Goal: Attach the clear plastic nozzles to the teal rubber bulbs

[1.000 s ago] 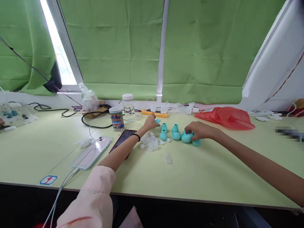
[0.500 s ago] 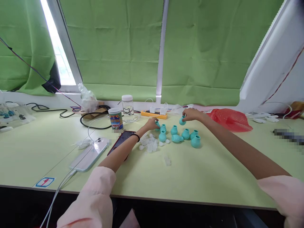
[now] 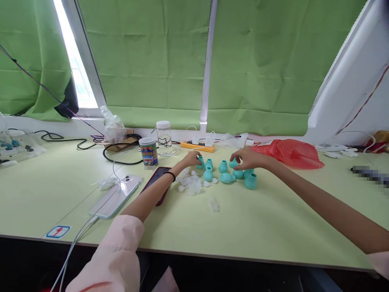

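Several small turquoise vases with round bellies and narrow necks are grouped on the table. My left hand has its fingers closed on the vase at the group's left end. My right hand reaches in from the right, thumb and fingers around another vase at the back; it partly covers the vases beneath it. Between the hands stands an upright vase. One vase lies on its side in front, and another upright one is at the front right. Crumpled translucent white pieces lie beside the left-hand vases.
A dark-screened phone lies partly under my left forearm, with a white phone and cables farther left. Behind stand a printed can, a lidded clear jar and a yellow power strip. Red plastic wrap lies back right.
My right hand has come down and slightly toward me, lowering its vase to the group. My left hand stays nearly in place on its vase.
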